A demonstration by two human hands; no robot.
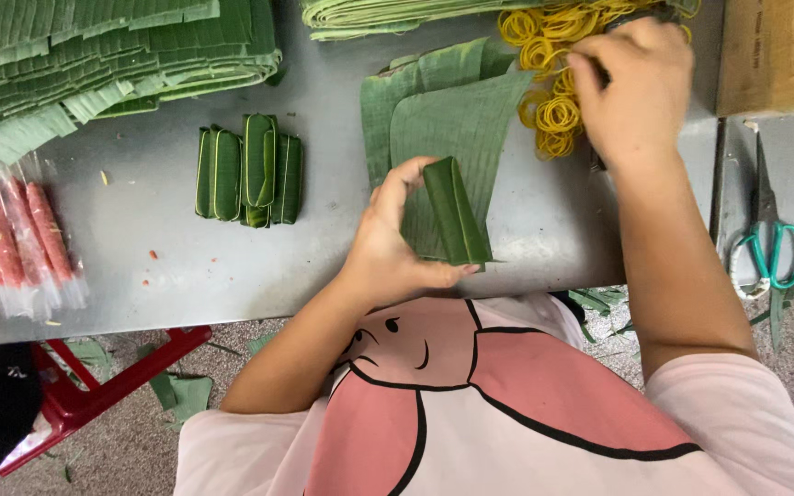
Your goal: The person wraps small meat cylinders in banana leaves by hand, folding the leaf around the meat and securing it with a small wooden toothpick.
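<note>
Far left: sausage sticks in clear wrappers (pixel 20 241), three or more, lying side by side on the grey surface (pixel 158 248); the count is hard to fix through the glare of the plastic.

Upper left: stack of cut banana leaves (pixel 94 64), cut off by the top and left edges.

Left of centre: wrapped leaf parcels (pixel 250 170), about five, close-packed and partly overlapping, so the lower ones are half hidden.

Centre: loose leaf sheets (pixel 457 115), two or three layered flat on the surface; lower part covered by the left hand.

Centre, near the front edge: left hand (pixel 397 239), grip closed around a rolled leaf parcel (pixel 457 211), thumb under it, fingers on the far side; the parcel stands tilted above the sheets. Its contents are not visible.

Upper centre: another leaf pile (pixel 397 14), mostly out of frame.

Right of centre: heap of yellow rubber bands (pixel 544 55), partly covered by the right hand (pixel 640 87). Fingers curl down into the heap; whether they pinch a band cannot be told.

Far right: cardboard box (pixel 778 55), corner only; scissors with teal handles (pixel 769 243).
</note>
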